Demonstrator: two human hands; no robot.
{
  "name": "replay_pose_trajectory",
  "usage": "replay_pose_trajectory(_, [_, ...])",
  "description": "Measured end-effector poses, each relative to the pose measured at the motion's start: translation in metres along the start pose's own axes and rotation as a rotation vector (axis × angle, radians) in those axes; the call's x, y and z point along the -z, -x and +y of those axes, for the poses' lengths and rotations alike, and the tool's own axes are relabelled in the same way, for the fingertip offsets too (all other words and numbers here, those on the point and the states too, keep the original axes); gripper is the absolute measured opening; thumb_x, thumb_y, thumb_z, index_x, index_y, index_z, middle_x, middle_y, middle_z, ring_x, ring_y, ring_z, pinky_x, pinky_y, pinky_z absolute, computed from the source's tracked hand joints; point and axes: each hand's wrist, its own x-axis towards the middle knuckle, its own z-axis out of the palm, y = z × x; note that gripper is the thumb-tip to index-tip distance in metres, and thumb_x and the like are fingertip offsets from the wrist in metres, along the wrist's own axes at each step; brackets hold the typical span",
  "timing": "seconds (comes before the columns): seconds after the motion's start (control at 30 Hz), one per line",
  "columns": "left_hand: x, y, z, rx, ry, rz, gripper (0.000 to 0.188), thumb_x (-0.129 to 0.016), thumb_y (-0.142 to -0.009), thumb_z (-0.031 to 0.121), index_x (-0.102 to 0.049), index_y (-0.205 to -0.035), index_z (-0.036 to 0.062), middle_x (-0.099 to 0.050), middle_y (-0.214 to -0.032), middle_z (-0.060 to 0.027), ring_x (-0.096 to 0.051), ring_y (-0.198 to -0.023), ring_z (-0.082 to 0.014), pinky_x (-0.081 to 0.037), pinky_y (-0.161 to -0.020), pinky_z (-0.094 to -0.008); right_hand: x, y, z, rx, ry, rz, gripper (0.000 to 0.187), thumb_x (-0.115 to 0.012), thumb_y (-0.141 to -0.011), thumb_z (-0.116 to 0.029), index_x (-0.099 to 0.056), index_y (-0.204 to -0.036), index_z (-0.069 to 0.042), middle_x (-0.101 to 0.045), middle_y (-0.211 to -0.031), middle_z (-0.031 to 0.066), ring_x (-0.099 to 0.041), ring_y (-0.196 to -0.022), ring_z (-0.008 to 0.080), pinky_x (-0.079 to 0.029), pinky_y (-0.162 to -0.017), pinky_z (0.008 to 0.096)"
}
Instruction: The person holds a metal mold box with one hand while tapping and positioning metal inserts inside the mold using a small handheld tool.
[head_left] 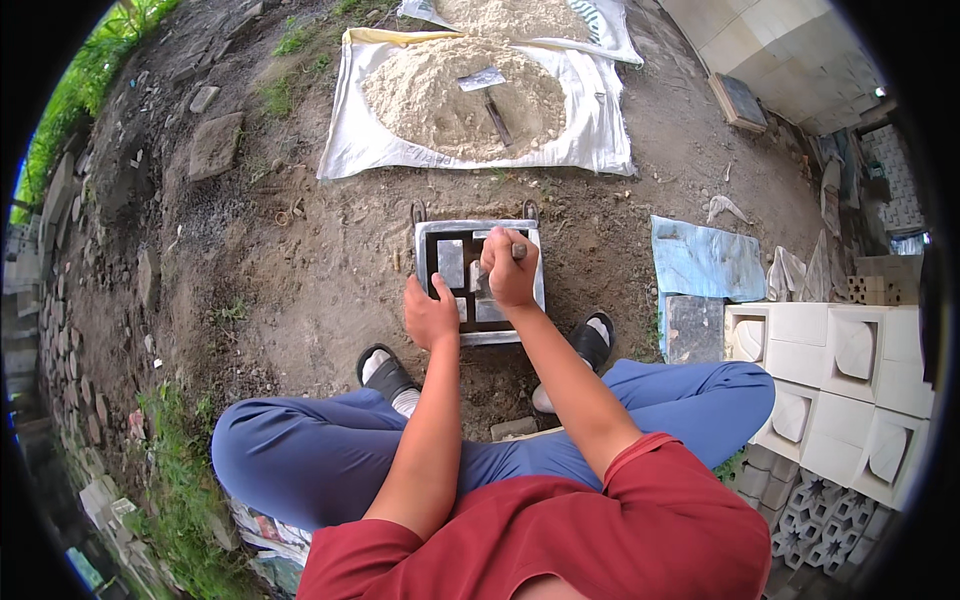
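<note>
On the ground between my feet stands a square metal mould (480,338) with a pale rim, dark gaps and raised grey blocks (450,264) inside. My right hand (508,272) is closed in a fist over its right half, wrapped round a short rod-like handle. The brownish end of this handle (519,252) sticks out beside the thumb; what is at its other end is hidden beneath the hand. At the mould's left edge lies my left hand (432,314), its thumb apart from its stretched fingers, gripping nothing. Two metal loops (418,212) stand at the far corners.
Beyond the mould, a white sheet (345,130) bears a sandy heap (450,90) with a trowel (496,115) on it. Pale moulded blocks (840,400) are stacked at right, near a blue sack (705,258) and grey slab (694,328). Rubble and stones (215,145) lie left.
</note>
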Motion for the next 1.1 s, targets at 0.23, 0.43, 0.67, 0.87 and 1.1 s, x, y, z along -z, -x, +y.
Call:
replay_pose_trajectory(0.23, [0.002,0.003,-0.003,-0.002,-0.005,-0.015,0.057,-0.055,-0.100,0.053,-0.061,-0.136,0.0100,-0.070,-0.125,-0.0182,-0.069,-0.106,-0.0427,-0.055,-0.088,-0.0543,-0.039,-0.007,-0.091,0.172,0.032,-0.048,0.047,-0.050,-0.109,-0.017,-0.035,-0.065,-0.008,-0.035,-0.059,-0.0038,-0.029,-0.053,0.0054,-0.022,-0.049,0.0289])
replay_pose_trajectory(0.43, [-0.003,0.011,0.006,-0.017,0.026,-0.042,0.057,-0.055,-0.099,0.053,-0.061,-0.136,0.0094,-0.069,-0.127,-0.0185,-0.069,-0.106,-0.0431,-0.055,-0.087,-0.0547,0.007,-0.009,0.031,0.149,0.304,-0.028,0.045,-0.056,-0.105,-0.018,-0.042,-0.065,-0.002,-0.040,-0.059,-0.0007,-0.035,-0.059,0.0077,-0.029,-0.053,0.0337])
replay_pose_trajectory(0.67, [0.000,0.006,0.004,-0.025,-0.014,0.027,0.050,-0.057,-0.100,0.050,-0.063,-0.130,0.0108,-0.071,-0.118,-0.0160,-0.071,-0.096,-0.0416,-0.056,-0.079,-0.0546,-0.005,-0.018,0.033,0.146,0.324,-0.058,0.043,-0.057,-0.105,-0.019,-0.045,-0.067,-0.002,-0.038,-0.058,-0.0008,-0.035,-0.059,0.0080,-0.031,-0.053,0.0339])
replay_pose_trajectory(0.87, [0.001,0.005,0.004,0.002,-0.013,-0.031,0.057,-0.054,-0.100,0.053,-0.060,-0.137,0.0101,-0.069,-0.127,-0.0180,-0.069,-0.106,-0.0432,-0.055,-0.087,-0.0544,-0.026,-0.038,-0.010,0.128,0.220,-0.119,0.041,-0.058,-0.106,-0.017,-0.048,-0.068,-0.002,-0.038,-0.058,-0.0048,-0.033,-0.058,0.0048,-0.028,-0.052,0.0314])
replay_pose_trajectory(1.1, [0.006,0.002,-0.003,0.018,-0.013,-0.022,0.055,-0.055,-0.100,0.053,-0.061,-0.134,0.0097,-0.070,-0.124,-0.0195,-0.068,-0.106,-0.0438,-0.054,-0.087,-0.0551,-0.059,-0.033,-0.076,0.097,0.141,-0.031,0.045,-0.055,-0.107,-0.017,-0.043,-0.065,-0.004,-0.038,-0.057,-0.0050,-0.033,-0.057,0.0045,-0.026,-0.051,0.0307])
